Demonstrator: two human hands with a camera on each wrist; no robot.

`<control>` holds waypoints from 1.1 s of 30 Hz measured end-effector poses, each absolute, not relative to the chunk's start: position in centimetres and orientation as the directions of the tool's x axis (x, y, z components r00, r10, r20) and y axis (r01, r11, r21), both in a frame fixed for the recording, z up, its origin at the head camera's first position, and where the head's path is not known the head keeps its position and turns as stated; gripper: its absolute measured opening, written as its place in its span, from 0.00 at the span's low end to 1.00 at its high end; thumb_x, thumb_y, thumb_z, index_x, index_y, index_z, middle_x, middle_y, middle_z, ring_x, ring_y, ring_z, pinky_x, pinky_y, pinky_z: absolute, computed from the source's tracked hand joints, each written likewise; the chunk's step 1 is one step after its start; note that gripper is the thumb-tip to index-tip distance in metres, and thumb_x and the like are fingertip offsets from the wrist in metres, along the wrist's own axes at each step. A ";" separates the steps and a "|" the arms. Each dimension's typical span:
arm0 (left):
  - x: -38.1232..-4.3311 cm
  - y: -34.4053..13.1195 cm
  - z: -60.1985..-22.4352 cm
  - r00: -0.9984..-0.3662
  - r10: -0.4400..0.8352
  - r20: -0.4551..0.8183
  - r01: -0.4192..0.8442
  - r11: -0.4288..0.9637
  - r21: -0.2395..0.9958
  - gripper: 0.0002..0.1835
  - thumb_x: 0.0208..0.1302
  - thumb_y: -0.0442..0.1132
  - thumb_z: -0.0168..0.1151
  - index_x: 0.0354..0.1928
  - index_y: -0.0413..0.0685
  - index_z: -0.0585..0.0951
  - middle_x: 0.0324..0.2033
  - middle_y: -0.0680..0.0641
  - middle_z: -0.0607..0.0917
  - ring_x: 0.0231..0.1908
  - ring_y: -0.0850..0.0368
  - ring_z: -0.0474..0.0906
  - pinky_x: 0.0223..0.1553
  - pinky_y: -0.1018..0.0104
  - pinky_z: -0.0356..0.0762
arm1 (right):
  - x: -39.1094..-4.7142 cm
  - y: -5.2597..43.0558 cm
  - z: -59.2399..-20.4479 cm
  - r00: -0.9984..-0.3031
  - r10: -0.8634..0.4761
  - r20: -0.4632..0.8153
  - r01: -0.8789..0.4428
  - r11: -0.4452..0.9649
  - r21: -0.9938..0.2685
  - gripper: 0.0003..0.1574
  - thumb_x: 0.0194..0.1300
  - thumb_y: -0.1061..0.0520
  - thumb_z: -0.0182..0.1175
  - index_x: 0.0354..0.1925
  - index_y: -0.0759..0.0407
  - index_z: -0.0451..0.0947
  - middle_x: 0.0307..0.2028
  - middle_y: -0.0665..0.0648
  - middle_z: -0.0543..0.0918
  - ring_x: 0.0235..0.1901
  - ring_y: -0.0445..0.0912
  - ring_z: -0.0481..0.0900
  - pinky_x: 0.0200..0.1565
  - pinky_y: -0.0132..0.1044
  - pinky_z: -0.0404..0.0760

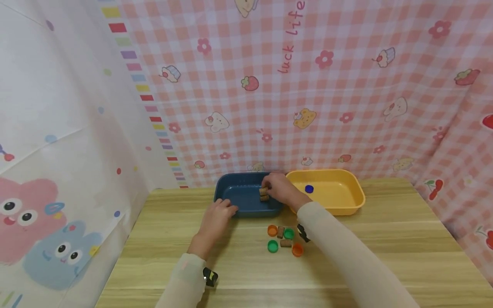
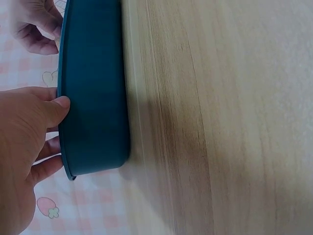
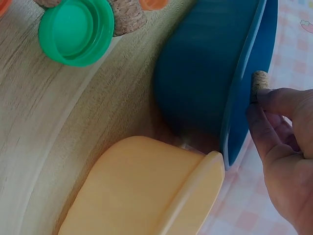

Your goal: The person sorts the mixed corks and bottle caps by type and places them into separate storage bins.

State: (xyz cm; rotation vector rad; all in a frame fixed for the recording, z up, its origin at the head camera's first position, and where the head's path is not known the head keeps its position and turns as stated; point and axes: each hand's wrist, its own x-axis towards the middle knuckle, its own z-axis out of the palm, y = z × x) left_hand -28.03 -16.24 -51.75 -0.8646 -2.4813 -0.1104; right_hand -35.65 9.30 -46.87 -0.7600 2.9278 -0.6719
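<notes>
1. The right hand (image 1: 281, 188) pinches a cork (image 3: 260, 81) at the opening of the blue tray (image 1: 246, 213); a second cork (image 1: 264, 198) lies inside.
2. The left hand's (image 1: 217, 216) fingers grip that tray's near-left rim; a tug there could shift it, and a loosened pinch could drop the held piece.
3. Orange caps (image 1: 297, 250), green caps (image 1: 272, 246) and bench corks (image 1: 286, 243) cluster on the wood-grain bench (image 1: 246, 278).
4. A yellow tray (image 1: 335, 211) stands alongside; pink checked cloth (image 1: 346, 141) hangs behind.

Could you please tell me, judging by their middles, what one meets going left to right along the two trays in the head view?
Left hand, blue tray, right hand, dark blue cap, yellow tray.
</notes>
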 end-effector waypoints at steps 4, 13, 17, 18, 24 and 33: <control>-28.0 -16.2 -51.8 -0.668 0.557 0.493 0.597 0.797 -0.092 0.06 0.61 0.33 0.71 0.39 0.51 0.91 0.28 0.50 0.81 0.29 0.50 0.73 0.31 0.59 0.74 | -35.8 9.1 -47.0 -0.883 -0.466 0.060 -0.447 0.795 -0.411 0.09 0.68 0.65 0.66 0.46 0.59 0.86 0.43 0.58 0.85 0.44 0.50 0.82 0.50 0.44 0.84; -28.0 -16.3 -51.9 -0.683 0.554 0.477 0.595 0.800 -0.077 0.07 0.63 0.33 0.69 0.39 0.50 0.91 0.29 0.49 0.81 0.30 0.49 0.73 0.32 0.58 0.74 | -36.0 8.9 -47.2 -0.893 -0.447 0.046 -0.422 0.799 -0.428 0.15 0.67 0.64 0.68 0.52 0.63 0.85 0.49 0.61 0.86 0.49 0.53 0.83 0.56 0.46 0.83; -28.0 -16.3 -51.8 -0.683 0.552 0.479 0.592 0.802 -0.078 0.07 0.62 0.32 0.70 0.40 0.51 0.91 0.29 0.49 0.82 0.30 0.50 0.73 0.33 0.58 0.75 | -36.1 9.1 -47.4 -0.892 -0.449 0.040 -0.422 0.799 -0.428 0.15 0.68 0.64 0.67 0.53 0.63 0.85 0.51 0.62 0.86 0.50 0.53 0.83 0.56 0.46 0.83; -28.0 -16.3 -51.8 -0.683 0.551 0.480 0.592 0.802 -0.079 0.07 0.62 0.33 0.70 0.40 0.51 0.91 0.29 0.50 0.82 0.30 0.50 0.73 0.33 0.59 0.75 | -36.1 9.1 -47.5 -0.892 -0.450 0.038 -0.420 0.798 -0.433 0.15 0.68 0.64 0.67 0.53 0.63 0.84 0.51 0.62 0.86 0.50 0.53 0.83 0.56 0.47 0.83; -28.0 -16.3 -51.8 -0.687 0.550 0.475 0.588 0.805 -0.081 0.07 0.62 0.33 0.71 0.41 0.51 0.91 0.30 0.49 0.82 0.30 0.51 0.74 0.33 0.59 0.75 | -36.1 9.4 -47.2 -0.892 -0.451 0.024 -0.415 0.796 -0.441 0.14 0.69 0.64 0.67 0.52 0.61 0.85 0.51 0.60 0.86 0.51 0.53 0.83 0.56 0.47 0.83; -27.9 -16.2 -51.6 -0.687 0.550 0.475 0.591 0.803 -0.075 0.06 0.63 0.33 0.70 0.39 0.51 0.91 0.29 0.49 0.81 0.30 0.50 0.74 0.33 0.58 0.76 | -35.9 10.2 -47.1 -0.874 -0.485 0.026 -0.439 0.764 -0.472 0.16 0.68 0.63 0.67 0.53 0.62 0.84 0.52 0.61 0.86 0.53 0.54 0.83 0.58 0.49 0.82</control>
